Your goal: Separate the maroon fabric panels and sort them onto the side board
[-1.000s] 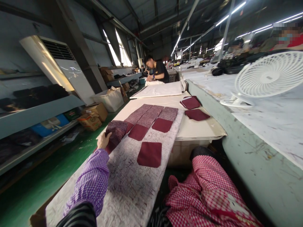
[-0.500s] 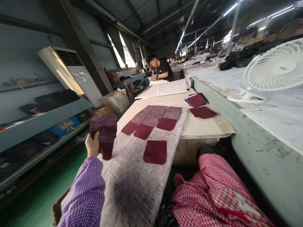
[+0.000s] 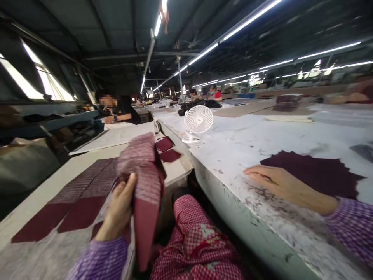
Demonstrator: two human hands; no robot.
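Note:
My left hand [image 3: 116, 210] grips a bundle of overlapping maroon fabric pieces [image 3: 147, 186], thumb on the near face; the bundle is tilted and smeared by motion. Its upper part shows many pale, frayed-looking edges, while the lower end is plain maroon. Over the white-covered table at right, my right hand [image 3: 279, 186] reaches leftward with fingers stretched out and nothing visible in them. Just beyond it lies a dark maroon fan of fabric pieces [image 3: 314, 175] with a jagged outline. Rows of overlapping maroon pieces [image 3: 83, 212] rest on the board [image 3: 37, 254] at left, partly behind my left arm.
A small white fan [image 3: 199, 119] stands on the right-hand table [image 3: 233, 144]. Two small maroon stacks, including a near one [image 3: 169, 155], sit on the cream surface. My knee in red checked cloth [image 3: 189, 221] fills the gap between tables. A co-worker [image 3: 125, 111] sits beyond.
The view has swung right. My left hand has brought the fabric bundle from the board's left side across toward the gap between tables. My right hand has come into view over the right-hand table.

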